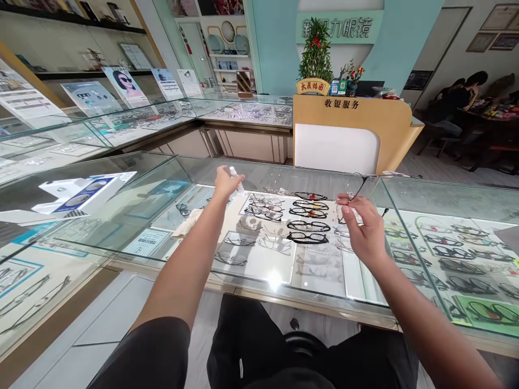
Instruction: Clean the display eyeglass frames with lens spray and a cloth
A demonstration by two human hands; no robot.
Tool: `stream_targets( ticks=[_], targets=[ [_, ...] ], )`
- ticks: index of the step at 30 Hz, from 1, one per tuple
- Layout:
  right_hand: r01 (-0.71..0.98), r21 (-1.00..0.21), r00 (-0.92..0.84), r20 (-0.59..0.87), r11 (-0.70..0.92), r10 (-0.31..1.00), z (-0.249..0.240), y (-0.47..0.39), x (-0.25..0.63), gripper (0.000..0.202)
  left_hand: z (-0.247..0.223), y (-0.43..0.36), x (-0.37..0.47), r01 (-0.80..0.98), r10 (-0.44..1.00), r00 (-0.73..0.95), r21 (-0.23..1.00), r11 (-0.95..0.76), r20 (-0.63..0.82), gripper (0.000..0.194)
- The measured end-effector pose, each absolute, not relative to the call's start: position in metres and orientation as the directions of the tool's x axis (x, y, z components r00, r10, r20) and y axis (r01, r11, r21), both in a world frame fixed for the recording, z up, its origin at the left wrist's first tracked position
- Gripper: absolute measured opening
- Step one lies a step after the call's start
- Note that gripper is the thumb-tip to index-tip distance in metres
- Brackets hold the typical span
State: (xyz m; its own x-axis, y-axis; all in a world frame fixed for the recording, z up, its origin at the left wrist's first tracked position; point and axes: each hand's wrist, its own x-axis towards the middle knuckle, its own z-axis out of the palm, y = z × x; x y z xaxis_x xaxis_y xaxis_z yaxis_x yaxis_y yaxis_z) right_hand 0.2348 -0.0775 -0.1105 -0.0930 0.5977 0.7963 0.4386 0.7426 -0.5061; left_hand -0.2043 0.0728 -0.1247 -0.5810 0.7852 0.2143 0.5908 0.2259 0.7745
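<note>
My left hand (227, 181) is closed around a small whitish bottle (233, 172), above the far side of the glass counter. On the right, my right hand (363, 219) pinches a pair of thin-framed eyeglasses (358, 188), raised off the counter with a dark temple sticking up. Between the hands, a column of black-framed glasses (308, 237) lies on the glass top. Left of that column sits a cluster of thin-framed glasses (264, 207). A beige cloth (190, 222) lies near my left forearm.
The glass display counter (259, 281) spans the front, with more frames (454, 251) inside at right. An opened white-and-blue box (87, 195) stands at left. Beyond are a wooden cashier desk (336, 143) with a plant (315, 51), and a seated person (458, 105).
</note>
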Motion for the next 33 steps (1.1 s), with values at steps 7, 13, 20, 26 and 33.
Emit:
stream_targets(
  ticks=[7,13,20,26,33],
  targets=[
    [0.524,-0.504,-0.101,0.763,0.686,0.638,-0.107,-0.076,0.241,0.022,-0.147,0.073,-0.208,0.506,0.853,-0.493,0.854,0.122,0.170,0.023],
    [0.485,-0.532,-0.071,0.767,0.694,0.638,-0.103,-0.072,0.244,0.026,-0.124,0.057,-0.176,0.383,0.830,-0.442,0.908,-0.168,0.340,0.026],
    [0.352,-0.677,-0.066,0.671,0.646,0.739,-0.101,-0.069,0.245,0.031,-0.067,-0.002,-0.062,-0.073,0.941,0.133,0.950,-0.304,0.311,0.062],
    [0.261,-0.764,-0.136,0.577,0.591,0.806,-0.100,-0.074,0.240,0.038,-0.065,-0.038,-0.002,-0.197,0.875,0.478,0.980,0.027,0.072,0.088],
    [0.166,-0.855,-0.230,0.452,0.492,0.862,-0.099,-0.085,0.230,0.039,-0.091,-0.040,-0.005,-0.148,0.885,0.466,0.987,0.065,0.011,0.087]
  ],
)
